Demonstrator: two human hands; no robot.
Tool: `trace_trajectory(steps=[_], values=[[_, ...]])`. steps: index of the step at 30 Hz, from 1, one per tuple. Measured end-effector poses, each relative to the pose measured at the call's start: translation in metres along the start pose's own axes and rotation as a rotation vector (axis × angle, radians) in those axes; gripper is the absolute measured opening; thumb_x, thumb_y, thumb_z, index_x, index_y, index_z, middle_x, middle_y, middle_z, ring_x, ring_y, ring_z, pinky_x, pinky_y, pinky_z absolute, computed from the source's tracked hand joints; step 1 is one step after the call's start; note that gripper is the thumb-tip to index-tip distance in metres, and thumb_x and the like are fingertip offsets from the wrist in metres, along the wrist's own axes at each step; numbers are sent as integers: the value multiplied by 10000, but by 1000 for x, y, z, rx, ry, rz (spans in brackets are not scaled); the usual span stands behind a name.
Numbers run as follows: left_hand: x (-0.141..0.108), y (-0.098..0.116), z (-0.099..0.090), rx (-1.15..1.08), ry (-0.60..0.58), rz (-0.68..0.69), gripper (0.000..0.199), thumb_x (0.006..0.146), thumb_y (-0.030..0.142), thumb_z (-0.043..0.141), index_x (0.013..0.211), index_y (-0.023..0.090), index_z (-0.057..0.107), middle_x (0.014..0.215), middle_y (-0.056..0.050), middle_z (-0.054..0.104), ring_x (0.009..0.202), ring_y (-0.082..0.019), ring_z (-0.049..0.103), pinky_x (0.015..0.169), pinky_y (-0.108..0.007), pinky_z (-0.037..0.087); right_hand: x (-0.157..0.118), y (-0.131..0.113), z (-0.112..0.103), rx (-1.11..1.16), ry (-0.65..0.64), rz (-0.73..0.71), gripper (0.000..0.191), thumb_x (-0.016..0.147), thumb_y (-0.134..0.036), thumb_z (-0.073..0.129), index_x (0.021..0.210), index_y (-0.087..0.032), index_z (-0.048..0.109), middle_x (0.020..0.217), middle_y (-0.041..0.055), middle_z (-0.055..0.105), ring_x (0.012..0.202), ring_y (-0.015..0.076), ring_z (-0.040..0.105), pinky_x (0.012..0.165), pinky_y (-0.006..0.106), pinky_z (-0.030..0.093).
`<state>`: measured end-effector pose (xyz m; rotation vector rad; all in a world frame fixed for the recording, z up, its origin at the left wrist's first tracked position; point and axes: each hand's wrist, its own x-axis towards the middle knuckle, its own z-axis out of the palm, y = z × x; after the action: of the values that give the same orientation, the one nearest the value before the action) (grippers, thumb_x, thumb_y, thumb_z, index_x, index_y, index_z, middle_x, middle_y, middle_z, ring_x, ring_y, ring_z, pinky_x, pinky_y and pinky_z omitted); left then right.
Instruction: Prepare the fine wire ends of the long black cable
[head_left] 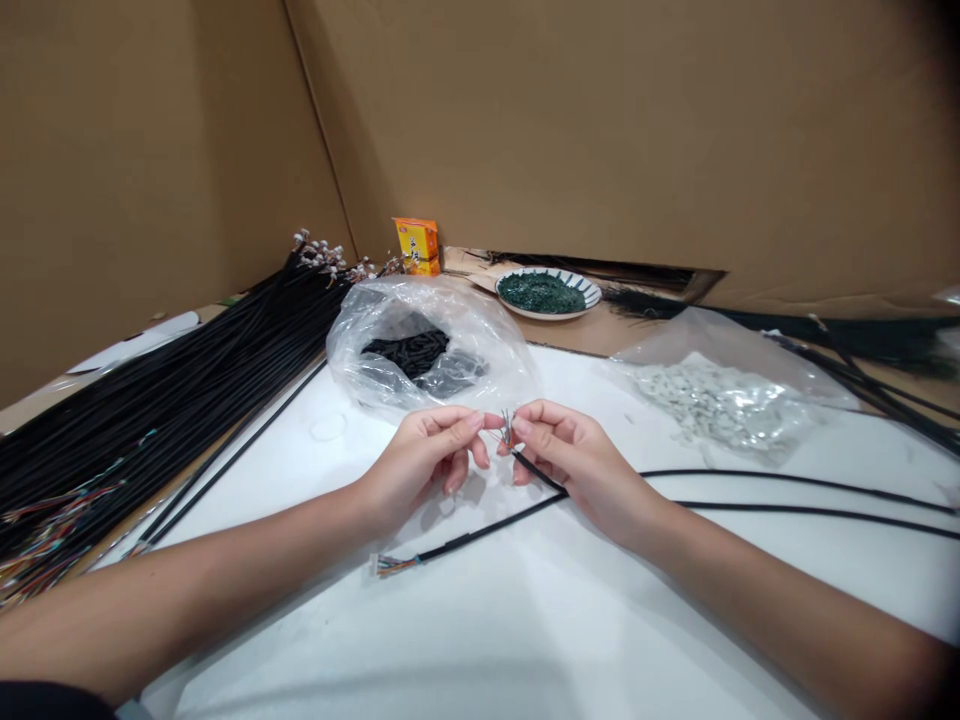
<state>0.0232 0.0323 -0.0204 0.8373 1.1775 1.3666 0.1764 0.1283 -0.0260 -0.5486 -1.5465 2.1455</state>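
In front of me my right hand [577,455] pinches the end of a black cable [536,472]. Thin loose wires [508,430] fan out upward from its stripped end. My left hand [431,450] meets them from the other side, thumb and index finger closed at the wires, the other fingers curled below. How much wire sits between those fingertips is too small to make out. Under my hands lies a second cable end with coloured wires and a white connector [374,566], on the white tabletop [420,640].
A large bundle of black cables [187,370] fills the left side. Behind my hands sit a clear bag of black pieces [409,352] and a bag of white pieces [720,400]. Farther back are an orange packet [418,245], a plate [592,292] of dark green bits, and cardboard walls [600,120].
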Motion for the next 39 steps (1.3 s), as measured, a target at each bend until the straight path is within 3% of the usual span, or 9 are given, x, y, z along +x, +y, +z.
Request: trace_trajectory(steps=[11,20,30,35,39], values=[[0,0,0,-5,-23,11,236,832,348,592,913,140,667,627,19,587,366,-12,409,379,-156,246,-2,-2,-1,-2,-68,-15,232,832,-401,613,808,-172,580,802,-3,626,592,80,585,608,209,449],[-2,2,3,14,15,21,236,815,362,603,859,135,649,601,33,549,368,-13,395,377,-157,236,1,0,-2,-31,-56,-14,224,785,-378,677,797,-170,594,793,-8,638,581,71,589,576,188,444],[-4,1,3,17,-24,63,228,823,358,592,799,134,625,572,33,552,368,-13,403,373,-149,233,0,0,0,-53,-29,-7,264,764,-400,693,755,-162,577,789,0,650,570,72,581,569,190,434],[-8,0,5,113,10,129,249,820,385,592,801,137,604,553,42,541,358,-14,381,374,-152,245,0,-1,0,-50,-46,-17,245,776,-389,683,765,-166,583,800,-2,644,575,71,575,565,192,422],[-10,-1,5,208,60,176,317,819,405,585,662,146,491,541,39,545,361,-23,399,382,-154,277,-1,-2,0,-40,-56,-6,245,764,-386,694,759,-166,587,798,-4,636,575,70,570,569,193,420]])
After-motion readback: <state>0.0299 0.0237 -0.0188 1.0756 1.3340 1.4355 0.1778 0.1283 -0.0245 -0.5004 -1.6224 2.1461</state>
